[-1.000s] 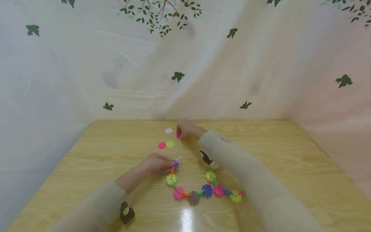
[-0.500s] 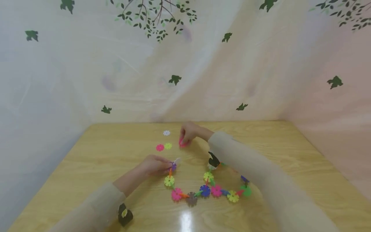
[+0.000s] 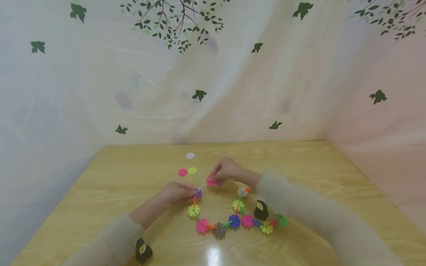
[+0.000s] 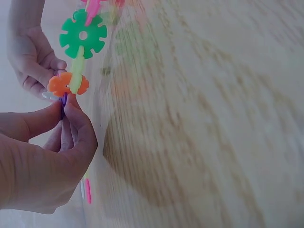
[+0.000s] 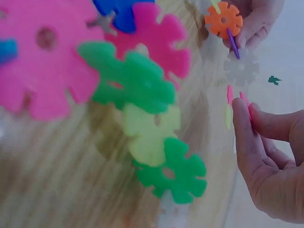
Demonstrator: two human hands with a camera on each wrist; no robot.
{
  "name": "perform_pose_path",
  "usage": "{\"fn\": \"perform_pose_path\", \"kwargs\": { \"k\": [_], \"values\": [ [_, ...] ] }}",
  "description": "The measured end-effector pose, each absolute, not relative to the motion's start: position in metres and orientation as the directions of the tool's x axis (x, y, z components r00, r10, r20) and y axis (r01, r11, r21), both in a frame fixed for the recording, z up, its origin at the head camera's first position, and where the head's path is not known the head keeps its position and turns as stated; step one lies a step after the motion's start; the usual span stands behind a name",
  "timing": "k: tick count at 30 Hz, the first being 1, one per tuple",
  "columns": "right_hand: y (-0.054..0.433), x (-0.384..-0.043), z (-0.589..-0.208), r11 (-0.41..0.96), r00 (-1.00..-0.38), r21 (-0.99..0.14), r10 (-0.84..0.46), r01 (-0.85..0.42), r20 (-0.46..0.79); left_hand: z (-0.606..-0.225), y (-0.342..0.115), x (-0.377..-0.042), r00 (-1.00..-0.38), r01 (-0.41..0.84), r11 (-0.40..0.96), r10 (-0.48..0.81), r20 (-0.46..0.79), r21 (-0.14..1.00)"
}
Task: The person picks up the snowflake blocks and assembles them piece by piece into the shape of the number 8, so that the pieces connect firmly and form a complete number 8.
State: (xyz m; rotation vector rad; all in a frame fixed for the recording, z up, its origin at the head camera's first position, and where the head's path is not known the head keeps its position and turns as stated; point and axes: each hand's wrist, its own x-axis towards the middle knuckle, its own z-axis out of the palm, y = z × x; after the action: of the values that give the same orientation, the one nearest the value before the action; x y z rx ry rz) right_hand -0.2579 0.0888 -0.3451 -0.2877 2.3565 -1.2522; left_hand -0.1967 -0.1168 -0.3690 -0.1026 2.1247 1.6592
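My left hand (image 3: 174, 194) pinches a purple flower-shaped disc (image 3: 199, 194) between thumb and fingers. This disc is at the left end of a chain of interlocked, notched plastic flower discs (image 3: 219, 231). Slotted onto the purple disc is a translucent white one (image 5: 241, 70), standing out past the fingers, with an orange disc (image 5: 223, 20) on its other side. Just right of the white disc, my right hand (image 3: 227, 171) pinches a loose pink flower disc (image 3: 211, 181) by its edge. In the right wrist view, that pink disc (image 5: 245, 104) appears edge-on, apart from the white one.
Beyond the left hand lie a loose pink disc (image 3: 183, 172), a yellow disc (image 3: 192, 170) and a white disc (image 3: 190, 156). The chain curves over the wooden table (image 3: 139, 166) and passes under the right sleeve (image 3: 299, 199). A curtain (image 3: 149, 92) borders the back.
My right hand has come nearer, from the back of the table toward the left hand, carrying the pink disc. The left hand keeps its hold on the purple disc. The view has tilted slightly up.
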Motion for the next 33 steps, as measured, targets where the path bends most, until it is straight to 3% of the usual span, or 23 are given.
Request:
{"fn": "perform_pose_path", "kwargs": {
  "k": [5,15,24,33],
  "values": [
    [0.089,-0.248,-0.348,0.492,-0.889,-0.865,-0.347,0.098,-0.298,-0.371,-0.12,-0.198,-0.886,-0.324,0.26,0.255,-0.388,0.91],
    [0.085,-0.239,-0.353,0.461,-0.913,-0.879,-0.293,0.125,-0.283,-0.368,-0.115,-0.195,-0.9,-0.331,0.288,0.189,-0.392,0.899],
    [0.085,-0.235,-0.364,0.365,-0.882,-0.887,-0.265,0.283,-0.391,-0.37,-0.108,-0.195,-0.937,-0.26,0.413,0.11,-0.331,0.873],
    [0.089,-0.236,-0.368,0.278,-0.858,-0.895,-0.289,0.349,-0.424,-0.368,-0.108,-0.196,-0.938,-0.269,0.418,0.089,-0.334,0.868]
  ]
}}
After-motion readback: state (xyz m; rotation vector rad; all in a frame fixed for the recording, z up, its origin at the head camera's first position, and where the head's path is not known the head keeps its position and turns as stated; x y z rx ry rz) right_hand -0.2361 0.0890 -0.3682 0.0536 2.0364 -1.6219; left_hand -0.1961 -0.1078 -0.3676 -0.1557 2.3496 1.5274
